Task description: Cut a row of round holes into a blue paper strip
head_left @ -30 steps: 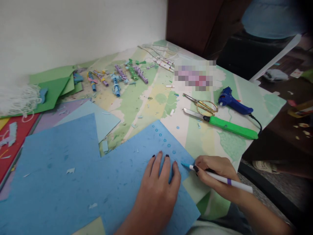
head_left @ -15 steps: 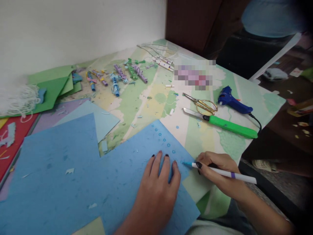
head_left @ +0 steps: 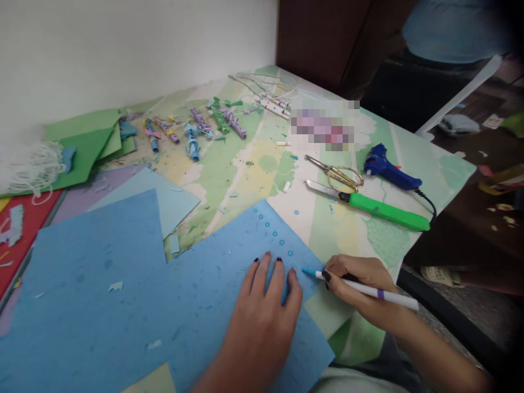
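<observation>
A large sheet of blue paper (head_left: pixel 123 305) with a notch in its far edge covers the near part of the table. My left hand (head_left: pixel 266 316) lies flat on it with the fingers spread. In my right hand (head_left: pixel 360 284) is a white marker pen (head_left: pixel 372 289) with a purple band, pinched between thumb and fingers. Its blue tip is at the paper, just right of my left fingertips. A row of small blue circles (head_left: pixel 275 233) runs along the sheet's right-hand edge, from the far corner towards the pen tip.
Gold-handled scissors (head_left: pixel 344 177), a green-handled cutter (head_left: pixel 385 212) and a blue glue gun (head_left: pixel 391 169) lie at the right. Several decorated paper rolls (head_left: pixel 192 143) and white markers (head_left: pixel 272 107) are further back. White string (head_left: pixel 35 169) rests on green sheets (head_left: pixel 84 150) at the left.
My right hand and the marker have shifted slightly left along the paper. My left hand stays in place on the sheet.
</observation>
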### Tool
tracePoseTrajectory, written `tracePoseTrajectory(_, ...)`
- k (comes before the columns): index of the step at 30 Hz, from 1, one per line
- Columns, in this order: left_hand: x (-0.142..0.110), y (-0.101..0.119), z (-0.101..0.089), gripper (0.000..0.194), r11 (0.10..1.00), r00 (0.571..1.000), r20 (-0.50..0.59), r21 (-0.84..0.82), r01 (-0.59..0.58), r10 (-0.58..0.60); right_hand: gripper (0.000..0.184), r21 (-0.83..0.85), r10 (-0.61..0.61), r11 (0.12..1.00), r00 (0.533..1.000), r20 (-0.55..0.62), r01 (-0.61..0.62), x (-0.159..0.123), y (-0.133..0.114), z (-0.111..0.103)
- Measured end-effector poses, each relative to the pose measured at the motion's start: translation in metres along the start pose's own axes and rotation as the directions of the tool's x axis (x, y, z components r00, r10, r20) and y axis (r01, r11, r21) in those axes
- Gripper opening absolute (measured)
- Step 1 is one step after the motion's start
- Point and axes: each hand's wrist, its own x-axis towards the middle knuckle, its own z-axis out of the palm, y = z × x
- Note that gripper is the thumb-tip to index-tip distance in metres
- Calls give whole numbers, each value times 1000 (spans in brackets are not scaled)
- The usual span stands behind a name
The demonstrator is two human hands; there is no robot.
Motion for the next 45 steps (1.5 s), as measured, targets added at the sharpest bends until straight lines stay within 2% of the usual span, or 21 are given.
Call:
tracePoseTrajectory(13, -2, 0, 0, 35, 1000, 1000, 18, -1, -12, 12, 27, 20, -41, 999, 999, -20, 41, -2, 3, 0)
tracePoseTrajectory(17, -2, 0, 0, 36, 1000, 1000, 21, 3, -8, 8, 24, 23, -5, 1000, 1000, -18, 5, -2, 2, 0)
tracePoseTrajectory(23, -2, 0, -1, 36, 1000, 999, 35, 8, -10, 10, 24, 88, 83, 993, 993, -80, -76, -1, 1, 1)
tracePoseTrajectory(45, -1, 0, -1, 35, 1000, 999, 36, 4, -8, 8, 24, 15, -27, 1000, 1000, -8, 27, -1, 4, -1)
